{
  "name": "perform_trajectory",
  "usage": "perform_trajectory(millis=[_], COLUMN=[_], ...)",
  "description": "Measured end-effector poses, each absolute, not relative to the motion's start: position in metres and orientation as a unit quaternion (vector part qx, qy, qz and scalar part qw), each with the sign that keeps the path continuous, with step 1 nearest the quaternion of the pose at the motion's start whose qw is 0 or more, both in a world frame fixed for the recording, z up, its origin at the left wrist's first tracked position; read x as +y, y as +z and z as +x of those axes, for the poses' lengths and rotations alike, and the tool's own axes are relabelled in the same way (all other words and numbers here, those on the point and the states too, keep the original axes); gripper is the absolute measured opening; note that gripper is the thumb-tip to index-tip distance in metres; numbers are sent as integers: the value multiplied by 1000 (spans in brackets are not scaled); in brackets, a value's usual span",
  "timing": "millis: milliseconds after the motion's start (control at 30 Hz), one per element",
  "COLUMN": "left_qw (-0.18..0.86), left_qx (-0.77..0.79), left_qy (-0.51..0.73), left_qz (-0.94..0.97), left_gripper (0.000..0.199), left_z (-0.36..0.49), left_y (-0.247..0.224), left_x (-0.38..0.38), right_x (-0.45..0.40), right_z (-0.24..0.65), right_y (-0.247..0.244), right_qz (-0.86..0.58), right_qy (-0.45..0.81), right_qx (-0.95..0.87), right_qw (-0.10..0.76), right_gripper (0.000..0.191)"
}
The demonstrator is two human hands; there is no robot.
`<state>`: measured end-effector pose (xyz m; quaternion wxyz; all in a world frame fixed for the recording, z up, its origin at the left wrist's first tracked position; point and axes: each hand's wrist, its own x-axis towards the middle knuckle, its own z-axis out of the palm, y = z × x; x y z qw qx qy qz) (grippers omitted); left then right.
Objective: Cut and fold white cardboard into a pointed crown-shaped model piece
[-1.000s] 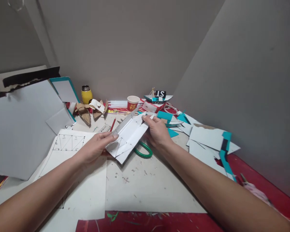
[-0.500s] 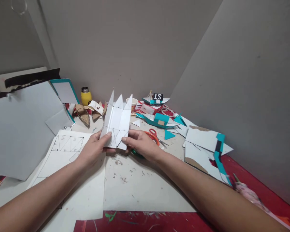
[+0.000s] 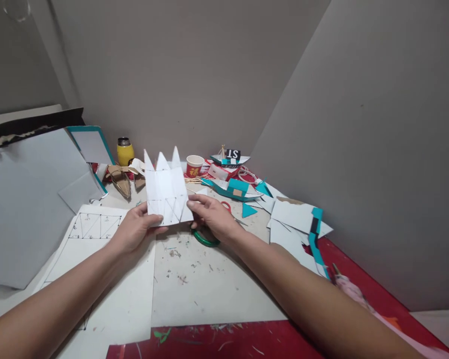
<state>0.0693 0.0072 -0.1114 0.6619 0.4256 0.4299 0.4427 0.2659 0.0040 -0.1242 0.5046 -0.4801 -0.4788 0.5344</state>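
A white card cutout (image 3: 166, 184) with three pointed tips on top and pencilled lines low down is held up over the table. My left hand (image 3: 136, 224) pinches its lower left corner, thumb in front. At the lower right edge my right hand (image 3: 211, 214) grips the same piece, its thumb near the edge and its fingers partly hidden. Below the right hand lies a green ring (image 3: 205, 238), perhaps a tape roll. Scissors (image 3: 227, 206) with red handles rest just beyond that hand. A drawn paper sheet (image 3: 115, 279) lies under my left arm.
Small teal and white model boats (image 3: 237, 188) stand at the back, beside a paper cup (image 3: 195, 165) and a yellow bottle (image 3: 124, 151). Large white boards (image 3: 33, 199) lean at left. Cut card pieces (image 3: 295, 217) and a pink glue gun (image 3: 353, 289) lie at right.
The card cutout has turned more toward me and its tips now lean left. It has shifted slightly left with both hands still on it. The paper cup shows more fully.
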Motion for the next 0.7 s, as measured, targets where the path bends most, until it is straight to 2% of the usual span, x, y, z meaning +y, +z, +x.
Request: perform_trajectory(millis=[100,133,233,300,400,533,700], left_qw=[620,611,590,581,572,562,561], left_qx=[459,464,478,490,494,484,466], left_qy=[490,502,525,529,534,543,534], left_qz=[406,400,384,378,380,394,428], left_gripper=[28,28,30,30,28,29,34], left_z=[66,64,58,55,52,50,54], left_y=[-114,-115,-118,-120,-121,-120,-110], left_x=[15,18,27,30,32,30,17], right_x=[11,13,13,6,-8,-17,-12], right_z=[270,273,285,290,290,287,294], right_y=[-117,-113,-98,-92,-93,-102,-104], right_qz=[-551,-584,-632,-633,-629,-629,-632], right_qy=[442,372,151,89,66,30,12], right_qx=[-543,-601,-747,-769,-774,-775,-773], right_qw=[454,399,143,28,-24,-47,-47], right_gripper=[20,19,18,19,26,44,47])
